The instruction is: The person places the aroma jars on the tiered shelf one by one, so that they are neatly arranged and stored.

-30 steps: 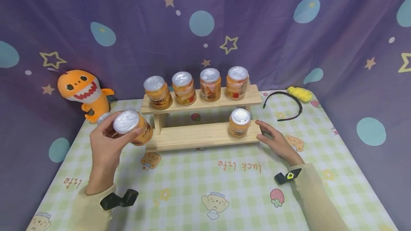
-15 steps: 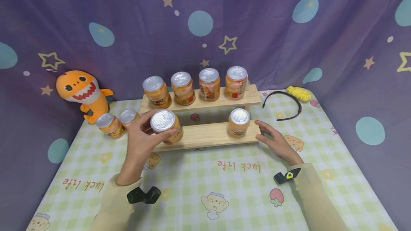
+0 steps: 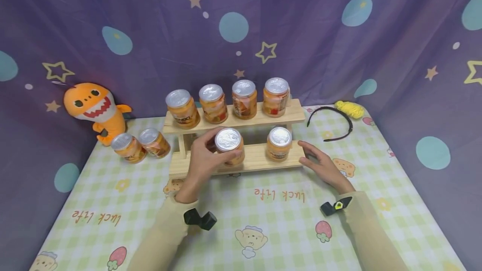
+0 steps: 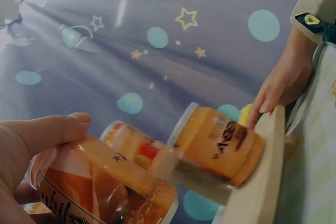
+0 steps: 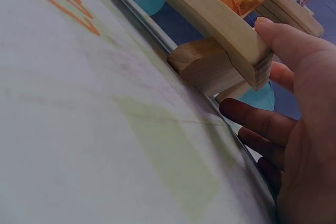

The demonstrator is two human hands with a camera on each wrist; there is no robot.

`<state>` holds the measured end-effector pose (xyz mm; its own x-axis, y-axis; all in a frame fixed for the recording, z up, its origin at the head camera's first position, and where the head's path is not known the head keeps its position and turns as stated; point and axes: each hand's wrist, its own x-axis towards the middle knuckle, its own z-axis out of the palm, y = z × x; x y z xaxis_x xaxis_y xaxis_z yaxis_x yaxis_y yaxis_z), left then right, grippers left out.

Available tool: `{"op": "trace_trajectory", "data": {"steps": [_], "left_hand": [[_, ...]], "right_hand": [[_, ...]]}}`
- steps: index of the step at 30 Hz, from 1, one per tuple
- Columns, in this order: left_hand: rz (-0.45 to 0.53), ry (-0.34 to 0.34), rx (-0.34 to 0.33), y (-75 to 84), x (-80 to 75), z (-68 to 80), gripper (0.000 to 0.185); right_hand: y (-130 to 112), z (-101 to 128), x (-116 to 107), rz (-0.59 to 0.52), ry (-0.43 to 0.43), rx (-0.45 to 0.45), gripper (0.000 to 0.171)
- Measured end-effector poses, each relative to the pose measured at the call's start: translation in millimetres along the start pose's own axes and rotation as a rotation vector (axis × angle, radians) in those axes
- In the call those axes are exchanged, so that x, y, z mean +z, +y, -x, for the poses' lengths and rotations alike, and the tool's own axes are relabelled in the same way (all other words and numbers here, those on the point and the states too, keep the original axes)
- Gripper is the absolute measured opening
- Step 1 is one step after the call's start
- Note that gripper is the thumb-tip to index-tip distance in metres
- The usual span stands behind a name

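My left hand (image 3: 205, 160) grips an orange-labelled jar (image 3: 228, 139) with a silver lid, thumb at its front and fingers round its far left side. The jar is upright over the lower tier of a two-step wooden shelf (image 3: 257, 156), left of another such jar (image 3: 278, 149) standing there. In the left wrist view the held jar (image 4: 121, 187) shows its printed side. My right hand (image 3: 324, 166) touches the lower board's right end. The right wrist view has its thumb at the board's top edge and its fingers (image 5: 262, 121) relaxed beside and below the end.
Several matching jars (image 3: 244, 103) line the upper tier. Two more jars (image 3: 154, 143) stand on the checked tablecloth left of the shelf, by an orange plush shark (image 3: 99, 108). A black headband (image 3: 350, 122) and yellow yarn (image 3: 350, 109) lie at the back right.
My left hand has carried the jar rightward from beside the shelf's left end to over the lower tier, uncovering the two jars at the left. My right hand has stayed at the board's end.
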<state>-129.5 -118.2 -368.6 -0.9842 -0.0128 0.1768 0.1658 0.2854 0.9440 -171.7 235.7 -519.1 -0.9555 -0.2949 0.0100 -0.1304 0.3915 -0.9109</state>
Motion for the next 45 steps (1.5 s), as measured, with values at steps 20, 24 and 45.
{"op": "trace_trajectory", "data": {"steps": [20, 24, 45], "left_hand": [[0.027, -0.044, -0.03, -34.1, 54.2, -19.4, 0.066], [0.012, -0.052, -0.024, -40.1, 57.8, -21.3, 0.067], [-0.041, -0.047, 0.098, -26.0, 33.9, -11.1, 0.072]], "right_hand": [[-0.9, 0.3, 0.1, 0.003, -0.009, 0.002, 0.06], [-0.7, 0.3, 0.1, 0.004, -0.006, 0.001, 0.06], [-0.3, -0.2, 0.0, -0.011, -0.01, -0.006, 0.058]]}}
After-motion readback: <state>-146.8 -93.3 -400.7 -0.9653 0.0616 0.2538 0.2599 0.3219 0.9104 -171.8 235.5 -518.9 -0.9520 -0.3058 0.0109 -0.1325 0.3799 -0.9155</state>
